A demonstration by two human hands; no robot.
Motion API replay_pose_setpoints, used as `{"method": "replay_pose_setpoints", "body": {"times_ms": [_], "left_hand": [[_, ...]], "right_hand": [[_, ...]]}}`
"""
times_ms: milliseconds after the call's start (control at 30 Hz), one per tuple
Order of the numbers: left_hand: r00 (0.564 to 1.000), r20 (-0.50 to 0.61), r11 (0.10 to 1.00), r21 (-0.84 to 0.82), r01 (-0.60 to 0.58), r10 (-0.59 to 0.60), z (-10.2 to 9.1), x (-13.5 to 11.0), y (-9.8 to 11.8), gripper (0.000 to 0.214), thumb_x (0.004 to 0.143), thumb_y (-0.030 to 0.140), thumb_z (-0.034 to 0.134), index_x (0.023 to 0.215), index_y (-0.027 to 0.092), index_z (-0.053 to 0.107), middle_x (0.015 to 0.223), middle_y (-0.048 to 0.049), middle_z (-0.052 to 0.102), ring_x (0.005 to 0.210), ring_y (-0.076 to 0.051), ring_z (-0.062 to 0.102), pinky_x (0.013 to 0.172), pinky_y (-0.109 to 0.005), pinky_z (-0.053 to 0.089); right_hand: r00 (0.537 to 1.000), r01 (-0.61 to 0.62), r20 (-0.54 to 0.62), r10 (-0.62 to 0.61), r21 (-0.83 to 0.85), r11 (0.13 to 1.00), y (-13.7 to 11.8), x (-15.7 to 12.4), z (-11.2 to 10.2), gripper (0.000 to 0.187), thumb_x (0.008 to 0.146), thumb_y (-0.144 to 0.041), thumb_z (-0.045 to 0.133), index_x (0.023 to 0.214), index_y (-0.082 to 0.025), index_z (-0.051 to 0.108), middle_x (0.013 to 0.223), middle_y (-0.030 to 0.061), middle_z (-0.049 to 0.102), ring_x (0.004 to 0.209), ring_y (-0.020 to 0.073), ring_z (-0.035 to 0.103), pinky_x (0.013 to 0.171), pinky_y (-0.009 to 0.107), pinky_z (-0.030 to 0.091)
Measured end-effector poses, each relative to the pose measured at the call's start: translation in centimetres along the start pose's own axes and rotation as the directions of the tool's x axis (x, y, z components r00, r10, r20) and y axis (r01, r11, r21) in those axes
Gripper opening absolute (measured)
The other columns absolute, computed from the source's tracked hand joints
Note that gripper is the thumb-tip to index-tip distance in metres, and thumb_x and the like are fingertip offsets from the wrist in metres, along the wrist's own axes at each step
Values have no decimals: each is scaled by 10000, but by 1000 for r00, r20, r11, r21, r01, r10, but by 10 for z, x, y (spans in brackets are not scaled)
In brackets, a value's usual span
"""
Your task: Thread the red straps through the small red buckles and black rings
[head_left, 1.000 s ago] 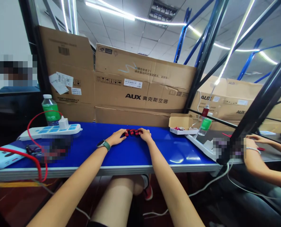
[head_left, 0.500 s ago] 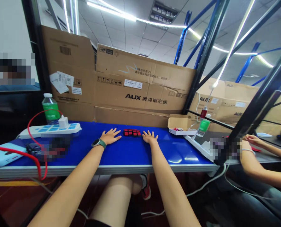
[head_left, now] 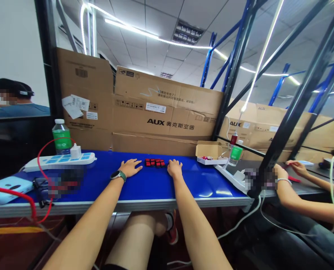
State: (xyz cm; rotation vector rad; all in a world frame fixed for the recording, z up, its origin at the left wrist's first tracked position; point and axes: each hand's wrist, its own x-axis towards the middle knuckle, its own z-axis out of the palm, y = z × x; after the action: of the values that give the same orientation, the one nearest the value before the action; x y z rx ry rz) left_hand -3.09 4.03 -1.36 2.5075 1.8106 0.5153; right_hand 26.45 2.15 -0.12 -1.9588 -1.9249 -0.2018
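Observation:
A small group of red and black square-patterned blocks (head_left: 155,162) lies on the blue tabletop (head_left: 152,185) between my two hands. My left hand (head_left: 131,167), with a watch (head_left: 117,175) on its wrist, rests palm down to the left of the blocks. Its fingers are stretched out and hold nothing. To the right of the blocks, close beside them, my right hand (head_left: 174,168) lies on the table with its fingers slightly bent and a little apart. I see nothing held in it.
At left are a white power strip (head_left: 62,160), a water bottle (head_left: 61,137), a light blue case (head_left: 11,187) and a red cable. An open small box (head_left: 211,159) and another bottle (head_left: 235,153) stand at right. Cardboard (head_left: 167,112) walls the back. A co-worker's arms (head_left: 290,187) are at far right.
The view has tilted, so the table and cardboard sit slightly lower and the right side has shifted left. My right hand's fingers are less spread. The blocks remain between my hands.

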Motion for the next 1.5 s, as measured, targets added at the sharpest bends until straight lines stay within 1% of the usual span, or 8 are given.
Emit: {"method": "replay_pose_setpoints", "body": {"times_ms": [233,400,600,733,867,1067,1233,1500], "left_hand": [[937,-125,946,26,-324,325,0,3,7,612,915,256,446,1510,394,403,1580,-31,412,1427,-280,394,1160,-573,218],[931,-161,944,5,-331,328,-7,3,11,436,880,234,482,1291,285,620,1257,-84,674,1152,-275,589,997,-438,416],[904,-248,928,-52,-370,347,-13,3,11,190,837,248,568,1010,261,645,1092,-65,688,1041,-267,608,914,-399,448],[908,-240,867,-289,-406,345,-7,10,9,210,860,275,583,1070,267,587,1017,-36,701,972,-229,649,898,-366,484],[870,-373,771,-429,-469,322,-7,13,20,197,933,325,521,1096,229,574,1087,-72,672,1018,-218,637,946,-375,495],[829,-454,747,-413,-521,327,-7,13,41,266,1000,396,444,1091,206,606,1083,-87,653,1042,-223,619,973,-386,484],[885,-380,708,-545,-449,268,-1,14,45,291,1009,414,409,1125,206,575,1023,-67,678,729,-168,643,720,-313,532],[887,-385,786,-452,-422,255,-1,16,40,305,1017,381,375,997,201,619,902,-52,702,825,-192,657,788,-295,485]], "right_hand": [[900,422,-111,-421,-13,906,-39,1,-4,392,991,-244,408,1349,-247,568,1288,139,554,1157,288,470,954,410,353],[822,567,-65,-565,11,824,-49,-1,2,387,1023,-355,441,1388,-273,538,1377,106,517,1215,267,425,977,408,325],[761,646,-102,-641,11,764,-58,-4,3,337,971,-439,581,1209,-205,636,1284,125,552,1183,280,417,965,421,324],[779,621,-122,-615,9,784,-67,-5,8,243,959,-370,593,1101,-179,640,1216,138,584,1174,290,422,965,434,327],[869,492,-208,-448,273,827,-68,-2,10,192,941,-263,513,1111,-195,570,1044,81,649,1057,240,520,941,389,369],[911,412,-285,-298,674,613,-68,4,12,306,868,-167,410,1152,-226,511,996,31,654,917,183,619,861,300,458],[949,288,-174,-265,821,492,-72,3,16,290,895,-183,342,1137,-256,483,812,-23,595,705,158,582,737,279,480],[905,404,-274,-325,793,456,-69,5,17,200,891,-413,582,982,-237,556,843,-3,634,785,172,600,774,284,479]]}}
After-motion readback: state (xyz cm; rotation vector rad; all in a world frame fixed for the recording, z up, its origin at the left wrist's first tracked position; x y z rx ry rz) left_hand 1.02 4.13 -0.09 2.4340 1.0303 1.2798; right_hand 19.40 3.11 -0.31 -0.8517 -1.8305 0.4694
